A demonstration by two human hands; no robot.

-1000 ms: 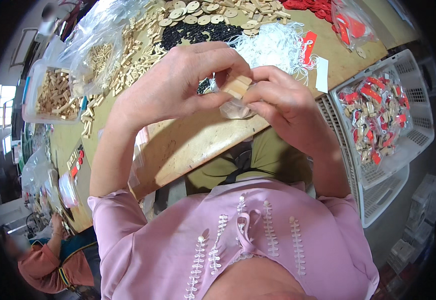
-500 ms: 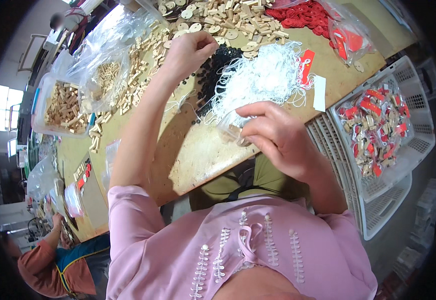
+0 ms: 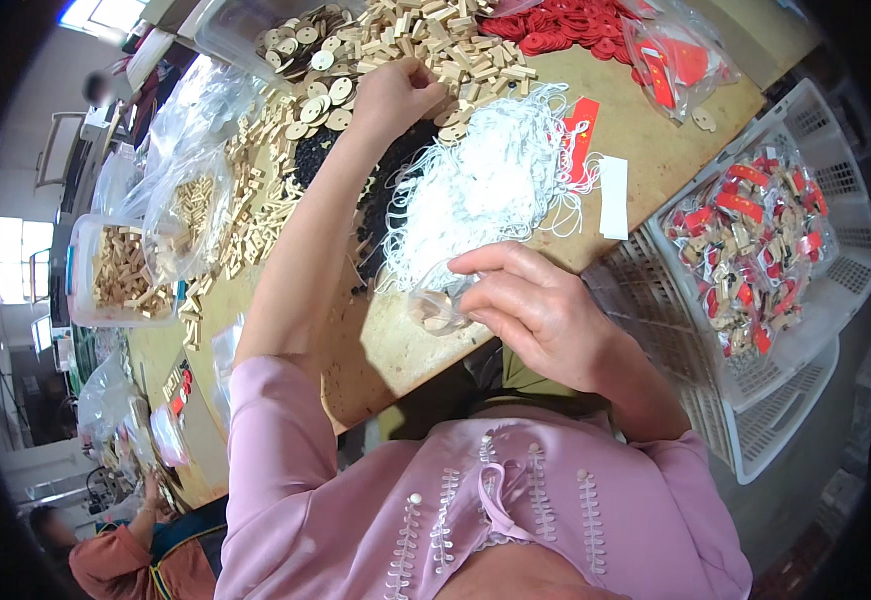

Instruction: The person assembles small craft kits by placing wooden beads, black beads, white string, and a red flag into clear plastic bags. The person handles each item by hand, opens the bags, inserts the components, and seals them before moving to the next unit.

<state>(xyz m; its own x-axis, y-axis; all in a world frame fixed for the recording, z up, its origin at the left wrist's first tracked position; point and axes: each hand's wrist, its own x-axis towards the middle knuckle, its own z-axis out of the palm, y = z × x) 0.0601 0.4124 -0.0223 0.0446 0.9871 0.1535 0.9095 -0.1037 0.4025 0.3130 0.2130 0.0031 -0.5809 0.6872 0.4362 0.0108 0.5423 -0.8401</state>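
Note:
My left hand [image 3: 399,98] reaches to the far side of the table, over the edge of a heap of small wooden blocks [image 3: 471,50]. Its fingers are curled together, and anything between them is hidden. Close to it lie round wooden discs [image 3: 324,100] with holes and a spread of small black pieces [image 3: 371,215]. Near the table's front edge my right hand [image 3: 546,315] pinches a small clear plastic bag [image 3: 434,308] with a few pale wooden pieces inside. Just beyond the bag is a tangled pile of white cords [image 3: 486,180].
Red discs [image 3: 581,28], a bag of red pieces [image 3: 678,65], a red card [image 3: 580,135] and a white card [image 3: 614,198] lie right. A white crate [image 3: 806,280] holds filled bags. A block-filled tub [image 3: 78,270] stands left. Another person [image 3: 121,560] works lower left.
My left hand has shifted rightward to the wooden blocks, its fingers still curled. My right hand still holds the bag near the front edge. The whole view has tilted slightly.

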